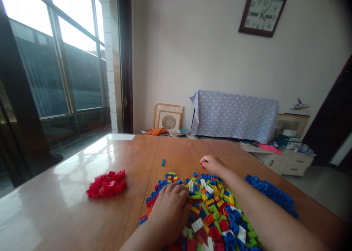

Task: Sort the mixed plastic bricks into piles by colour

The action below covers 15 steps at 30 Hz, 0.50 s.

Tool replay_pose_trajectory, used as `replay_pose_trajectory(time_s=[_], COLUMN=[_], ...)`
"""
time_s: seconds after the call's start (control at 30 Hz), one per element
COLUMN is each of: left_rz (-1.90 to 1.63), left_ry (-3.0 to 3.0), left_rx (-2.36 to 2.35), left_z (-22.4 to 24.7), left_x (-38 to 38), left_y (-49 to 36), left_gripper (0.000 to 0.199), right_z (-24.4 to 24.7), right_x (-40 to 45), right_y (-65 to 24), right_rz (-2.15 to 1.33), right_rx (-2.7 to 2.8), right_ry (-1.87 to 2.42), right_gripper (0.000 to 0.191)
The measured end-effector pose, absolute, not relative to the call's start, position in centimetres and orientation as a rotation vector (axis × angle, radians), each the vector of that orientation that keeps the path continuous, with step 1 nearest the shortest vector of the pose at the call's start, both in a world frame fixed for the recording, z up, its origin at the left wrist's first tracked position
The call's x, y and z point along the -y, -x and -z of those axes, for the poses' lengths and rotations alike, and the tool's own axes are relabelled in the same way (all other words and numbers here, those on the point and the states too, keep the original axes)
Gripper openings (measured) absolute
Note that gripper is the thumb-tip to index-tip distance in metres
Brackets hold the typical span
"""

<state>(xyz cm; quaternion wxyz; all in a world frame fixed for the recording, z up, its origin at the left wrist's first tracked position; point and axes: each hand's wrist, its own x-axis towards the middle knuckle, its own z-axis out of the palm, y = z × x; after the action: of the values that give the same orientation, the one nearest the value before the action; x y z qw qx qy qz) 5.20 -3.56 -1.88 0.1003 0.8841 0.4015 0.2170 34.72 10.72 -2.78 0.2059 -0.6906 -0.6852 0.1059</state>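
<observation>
Your right hand (213, 164) has its grip pinched closed on 1 small red brick (202, 165), beyond the mixed pile (209, 218); it could slip, since only your fingertips seem to hold it. Your left hand (169, 203) covers part of that pile, so you can't tell its grip; pressing sideways could scatter bricks. Those lie loose on the table (137, 163); the cabinet (291, 165) behind hides its drawers' contents.

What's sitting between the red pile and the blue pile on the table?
In the head view, a mixed heap of coloured bricks lies between the red pile and the blue pile. The left hand and right forearm are there too.
</observation>
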Motion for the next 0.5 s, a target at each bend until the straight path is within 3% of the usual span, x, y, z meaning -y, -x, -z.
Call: replay_pose_trajectory(time_s=[0.23, 0.5], left_rz=[-0.628, -0.632], left_ry=[-2.623, -2.628], left_rx=[-1.183, -1.181], left_z=[1.5, 1.3], left_x=[3.8, 3.9], left_y=[-5.1, -5.1], left_gripper=[0.026, 0.026], right_z=[1.9, 0.7], right_x=[-9.3, -10.6], right_y=[-30.3, -28.1], right_rz=[-0.687, -0.79], right_rx=[2.163, 2.112], right_ry=[1.745, 1.676], right_gripper=[0.013, 0.029])
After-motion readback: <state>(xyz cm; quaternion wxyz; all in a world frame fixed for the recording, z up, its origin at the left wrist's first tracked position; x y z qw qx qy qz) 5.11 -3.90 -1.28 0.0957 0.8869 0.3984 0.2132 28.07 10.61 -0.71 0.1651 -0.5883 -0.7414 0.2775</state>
